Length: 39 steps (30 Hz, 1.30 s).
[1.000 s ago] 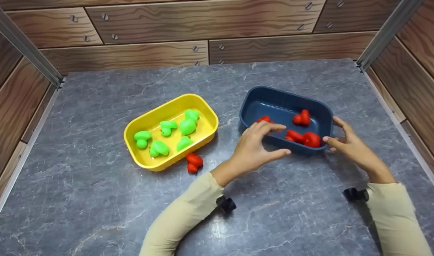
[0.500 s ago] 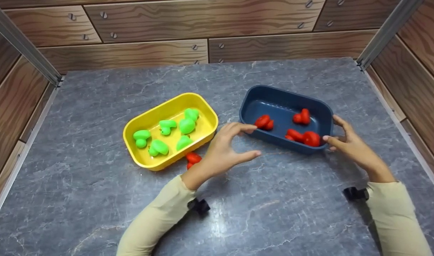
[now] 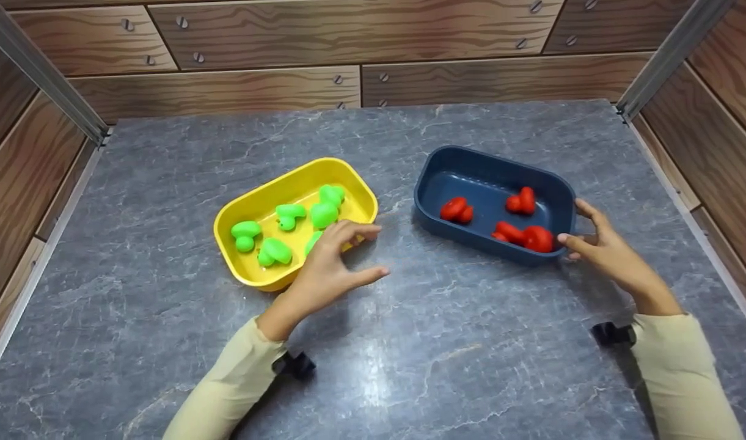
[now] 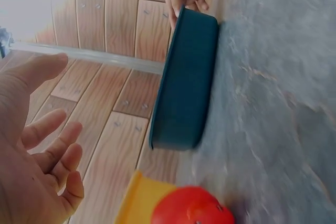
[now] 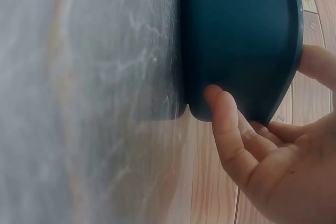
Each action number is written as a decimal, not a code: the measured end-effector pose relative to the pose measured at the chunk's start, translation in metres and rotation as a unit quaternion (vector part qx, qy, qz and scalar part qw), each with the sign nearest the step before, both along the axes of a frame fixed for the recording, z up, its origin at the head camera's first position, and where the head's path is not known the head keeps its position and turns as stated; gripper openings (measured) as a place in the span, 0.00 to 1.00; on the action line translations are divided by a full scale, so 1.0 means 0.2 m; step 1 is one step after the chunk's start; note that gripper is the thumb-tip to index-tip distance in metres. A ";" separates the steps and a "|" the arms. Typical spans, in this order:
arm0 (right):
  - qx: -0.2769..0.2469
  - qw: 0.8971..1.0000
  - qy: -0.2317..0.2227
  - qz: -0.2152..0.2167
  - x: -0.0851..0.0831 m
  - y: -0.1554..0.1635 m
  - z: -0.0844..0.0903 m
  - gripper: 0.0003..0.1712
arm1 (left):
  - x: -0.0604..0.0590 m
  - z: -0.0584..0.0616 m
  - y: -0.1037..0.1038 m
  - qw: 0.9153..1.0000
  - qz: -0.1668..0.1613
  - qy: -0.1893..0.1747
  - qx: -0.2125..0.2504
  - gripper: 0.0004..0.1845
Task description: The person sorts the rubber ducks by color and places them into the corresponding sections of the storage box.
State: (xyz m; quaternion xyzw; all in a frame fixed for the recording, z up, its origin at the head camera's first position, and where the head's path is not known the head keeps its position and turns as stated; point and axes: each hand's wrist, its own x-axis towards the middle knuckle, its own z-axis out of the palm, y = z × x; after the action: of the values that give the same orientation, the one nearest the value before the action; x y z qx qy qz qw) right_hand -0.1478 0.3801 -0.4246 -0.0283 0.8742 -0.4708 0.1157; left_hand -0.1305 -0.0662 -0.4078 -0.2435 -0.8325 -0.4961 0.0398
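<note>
My left hand (image 3: 365, 250) hovers open, fingers spread, over the near right edge of the yellow tray (image 3: 238, 211), which holds several green pieces (image 3: 324, 214). It holds nothing. It hides a loose red piece in the head view; the left wrist view shows that red piece (image 4: 191, 205) on the table beside the yellow tray (image 4: 134, 203). My right hand (image 3: 575, 227) grips the near right corner of the blue tray (image 3: 446, 162), thumb (image 5: 226, 124) on the wall. Three red pieces (image 3: 455, 209) lie in the blue tray.
The grey marble table (image 3: 409, 342) is enclosed by wooden walls (image 3: 348, 36) at the back and both sides, with metal rails (image 3: 43, 73) at the corners. The two trays sit side by side with a gap between them.
My left hand has drawn back leftward from the blue tray to the yellow tray's front edge, covering the loose red piece. A red piece now shows in the blue tray's left part. The right hand stays.
</note>
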 end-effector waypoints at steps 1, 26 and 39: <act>0.000 1.000 0.001 0.000 0.00 0.00 0.00 0.48 | 0.01 -0.01 -0.02 1.000 0.002 -0.005 -0.002 0.29; -0.004 1.000 0.002 0.002 -0.01 0.00 -0.01 0.47 | 0.11 -0.06 -0.21 0.986 0.047 -0.060 -0.149 0.28; -0.009 1.000 0.005 0.003 -0.01 0.00 -0.01 0.47 | 0.12 -0.08 -0.22 0.977 0.021 -0.076 -0.199 0.33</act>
State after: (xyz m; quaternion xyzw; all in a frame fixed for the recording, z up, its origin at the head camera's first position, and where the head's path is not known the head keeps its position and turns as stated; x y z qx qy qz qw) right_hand -0.1488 0.3796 -0.4273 -0.0344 0.8702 -0.4785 0.1121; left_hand -0.1063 -0.1101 -0.4232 -0.1902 -0.9202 -0.3363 -0.0626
